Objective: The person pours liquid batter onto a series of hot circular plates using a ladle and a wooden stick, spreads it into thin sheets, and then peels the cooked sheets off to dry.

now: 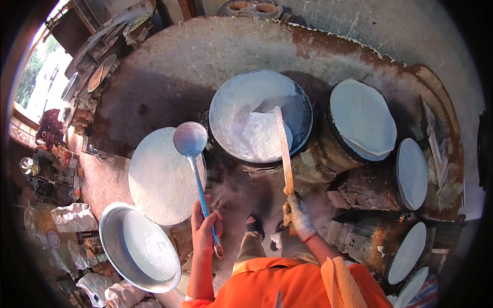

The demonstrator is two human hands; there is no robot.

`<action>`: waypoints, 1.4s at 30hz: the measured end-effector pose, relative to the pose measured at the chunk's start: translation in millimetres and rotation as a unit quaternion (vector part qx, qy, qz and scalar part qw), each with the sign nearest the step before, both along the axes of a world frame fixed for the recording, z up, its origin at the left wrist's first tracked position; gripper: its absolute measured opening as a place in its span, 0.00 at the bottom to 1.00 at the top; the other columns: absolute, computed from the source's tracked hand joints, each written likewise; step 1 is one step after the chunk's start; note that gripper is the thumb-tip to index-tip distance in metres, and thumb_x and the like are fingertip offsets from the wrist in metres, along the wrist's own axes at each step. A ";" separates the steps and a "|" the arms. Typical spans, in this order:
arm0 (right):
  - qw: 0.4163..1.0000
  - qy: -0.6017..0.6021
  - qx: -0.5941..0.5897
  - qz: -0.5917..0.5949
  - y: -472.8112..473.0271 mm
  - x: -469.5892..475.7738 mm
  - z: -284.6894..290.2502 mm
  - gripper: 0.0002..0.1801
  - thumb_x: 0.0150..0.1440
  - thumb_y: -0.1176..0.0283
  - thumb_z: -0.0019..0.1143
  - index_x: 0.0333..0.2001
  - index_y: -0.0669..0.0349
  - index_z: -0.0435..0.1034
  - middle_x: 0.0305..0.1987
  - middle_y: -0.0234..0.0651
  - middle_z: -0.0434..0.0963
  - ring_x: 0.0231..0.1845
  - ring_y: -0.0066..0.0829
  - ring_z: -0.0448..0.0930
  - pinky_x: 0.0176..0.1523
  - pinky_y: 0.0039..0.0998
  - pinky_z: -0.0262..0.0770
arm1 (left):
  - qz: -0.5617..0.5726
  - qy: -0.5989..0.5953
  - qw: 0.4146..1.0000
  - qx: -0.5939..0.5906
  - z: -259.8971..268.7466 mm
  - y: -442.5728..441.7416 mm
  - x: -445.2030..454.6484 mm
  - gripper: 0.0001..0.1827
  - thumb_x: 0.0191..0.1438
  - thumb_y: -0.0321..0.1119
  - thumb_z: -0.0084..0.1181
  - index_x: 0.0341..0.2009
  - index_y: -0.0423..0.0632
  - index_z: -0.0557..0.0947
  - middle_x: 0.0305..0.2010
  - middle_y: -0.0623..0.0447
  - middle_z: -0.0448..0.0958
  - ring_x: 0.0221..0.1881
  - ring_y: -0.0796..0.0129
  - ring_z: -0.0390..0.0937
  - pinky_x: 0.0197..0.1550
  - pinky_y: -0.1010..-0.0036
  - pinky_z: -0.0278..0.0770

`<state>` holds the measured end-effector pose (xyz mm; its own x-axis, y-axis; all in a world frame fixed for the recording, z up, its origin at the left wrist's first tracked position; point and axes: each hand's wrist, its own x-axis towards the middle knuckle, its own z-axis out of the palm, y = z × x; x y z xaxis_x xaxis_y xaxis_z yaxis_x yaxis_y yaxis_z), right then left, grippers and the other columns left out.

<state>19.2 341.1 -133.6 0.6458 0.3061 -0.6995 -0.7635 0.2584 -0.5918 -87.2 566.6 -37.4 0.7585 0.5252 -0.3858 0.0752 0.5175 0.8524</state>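
Observation:
My left hand [206, 227] grips the blue handle of a metal ladle [190, 138], its round bowl raised over the edge of a large round white-surfaced disc [161, 177]. In my right hand [299, 217], which wears a worn knit glove, is a long flat wooden spatula [285, 154]. Its far tip reaches into a wide round pan [304, 111], at the edge of a thin whitish sheet [254, 134]. Part of the pan's dark bottom shows beside the sheet. Below the ladle at left stands a metal basin [109, 227] with white liquid [148, 246] inside.
Pale round sheets cover several more pans to my right, including a large one [364, 117] and a narrower-looking one [413, 173]. The pans rest on a sooty masonry stove [339, 150]. At far left are a standing fan [52, 238] and white sacks [75, 217].

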 end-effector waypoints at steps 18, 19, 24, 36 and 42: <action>0.939 -0.179 -0.172 0.238 -73.1 141.9 3.9 0.19 0.60 0.53 0.41 0.31 0.57 0.67 0.15 0.27 0.65 0.09 0.18 0.64 0.10 0.21 0.57 | 0.073 -0.001 0.997 0.039 50.4 -92.7 58.3 0.20 0.55 0.27 0.45 0.54 0.46 0.64 0.23 0.55 0.68 0.12 0.77 0.62 0.14 0.83 0.56; 0.941 -0.184 -0.143 0.248 -65.0 134.9 2.8 0.18 0.60 0.53 0.41 0.31 0.57 0.67 0.15 0.27 0.65 0.09 0.18 0.64 0.11 0.21 0.58 | 0.073 -0.001 0.996 0.043 51.7 -96.3 62.9 0.20 0.55 0.27 0.45 0.54 0.47 0.64 0.23 0.55 0.68 0.12 0.77 0.62 0.14 0.83 0.56; 0.869 -0.316 -0.177 0.337 -54.6 77.2 -33.1 0.18 0.58 0.54 0.45 0.31 0.58 0.69 0.15 0.30 0.68 0.12 0.22 0.67 0.17 0.26 0.65 | 0.036 -0.005 0.998 0.046 45.8 -96.3 71.1 0.20 0.55 0.27 0.45 0.54 0.47 0.64 0.22 0.55 0.67 0.12 0.77 0.61 0.14 0.83 0.57; 0.862 -0.248 -0.206 0.390 -111.5 180.1 2.7 0.24 0.59 0.50 0.40 0.35 0.61 0.71 0.17 0.29 0.70 0.10 0.21 0.69 0.14 0.25 0.65 | -0.020 0.016 0.999 0.034 31.2 -89.4 102.6 0.20 0.53 0.24 0.43 0.52 0.46 0.63 0.18 0.55 0.65 0.11 0.75 0.60 0.13 0.82 0.56; 0.799 -0.381 -0.331 0.326 -145.8 185.5 -27.1 0.23 0.59 0.53 0.41 0.33 0.62 0.73 0.18 0.32 0.74 0.13 0.22 0.71 0.19 0.26 0.68 | -0.034 0.037 0.998 0.031 29.4 -92.3 125.2 0.23 0.50 0.21 0.43 0.53 0.45 0.63 0.17 0.55 0.65 0.11 0.76 0.60 0.13 0.82 0.56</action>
